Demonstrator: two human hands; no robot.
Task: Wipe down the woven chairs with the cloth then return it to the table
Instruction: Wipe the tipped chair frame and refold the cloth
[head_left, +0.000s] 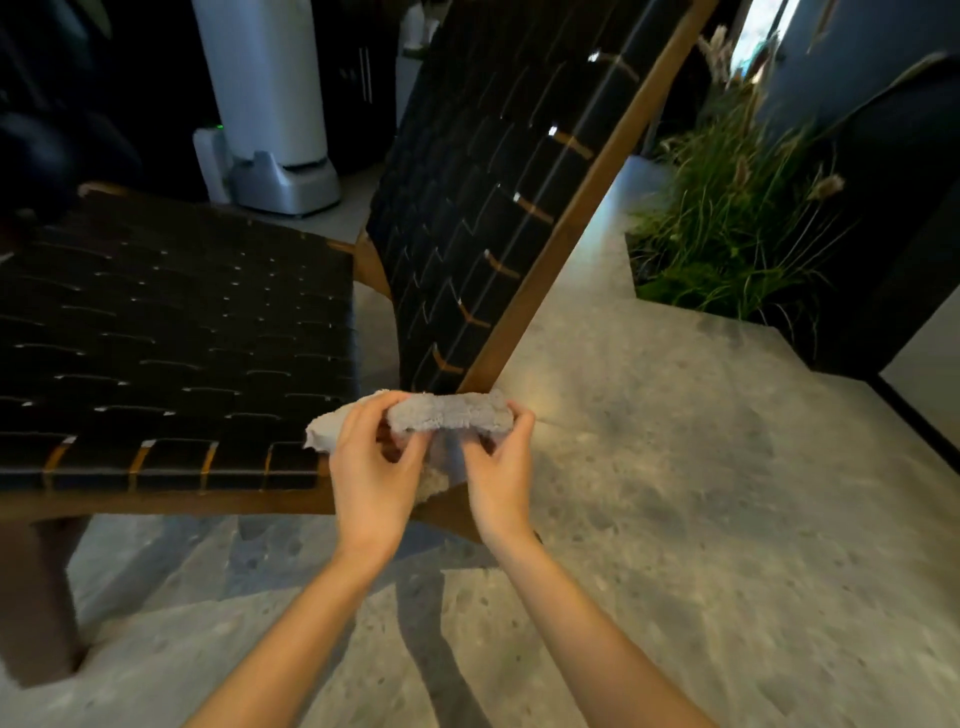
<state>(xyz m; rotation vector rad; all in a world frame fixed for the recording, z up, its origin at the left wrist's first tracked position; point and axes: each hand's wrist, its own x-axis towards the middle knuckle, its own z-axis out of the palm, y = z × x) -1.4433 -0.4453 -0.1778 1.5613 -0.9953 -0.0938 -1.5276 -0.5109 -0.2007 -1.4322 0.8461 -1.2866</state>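
A grey fluffy cloth (447, 413) is bunched between both of my hands, just off the near right corner of a woven chair seat. My left hand (371, 467) pinches its left part and my right hand (501, 462) grips its right end. The chair has a black woven seat (171, 338) in a brown wooden frame and a tilted black woven backrest (488, 197) rising to the right. Part of the cloth hangs below my fingers, hidden behind them.
A white and grey appliance (270, 114) stands behind the chair. A planter of tall grasses (727, 223) sits at the right, beside a dark panel (883, 218). Speckled stone floor (675, 493) spreads around me. No table shows.
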